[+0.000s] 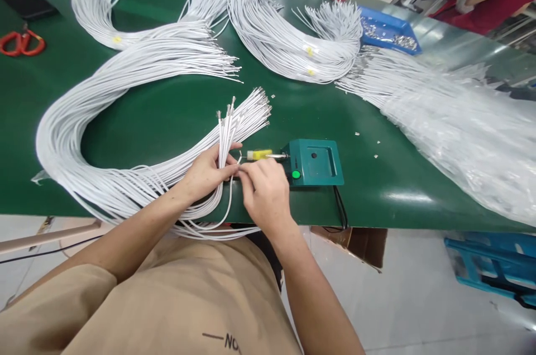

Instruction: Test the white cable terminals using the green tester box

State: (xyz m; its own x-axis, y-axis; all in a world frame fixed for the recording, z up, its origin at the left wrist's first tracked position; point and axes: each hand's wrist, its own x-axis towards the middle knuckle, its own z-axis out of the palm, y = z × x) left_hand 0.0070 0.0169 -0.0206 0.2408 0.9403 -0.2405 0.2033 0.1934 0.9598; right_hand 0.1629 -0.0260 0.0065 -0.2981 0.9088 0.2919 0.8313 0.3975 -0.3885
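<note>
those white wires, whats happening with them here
A person at a green table grips a bundle of white wires in the left hand, metal tips fanned upward. The right hand pinches one wire beside a small teal box with a green button and a yellow-handled piece. More wire bundles lie behind.

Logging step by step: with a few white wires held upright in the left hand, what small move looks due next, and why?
Probably the right hand draws one wire from the handful in the left hand and brings its tip toward the yellow fitting on the teal box. The right fingertips already pinch at the bundle of white wires, close beside that fitting.
</note>
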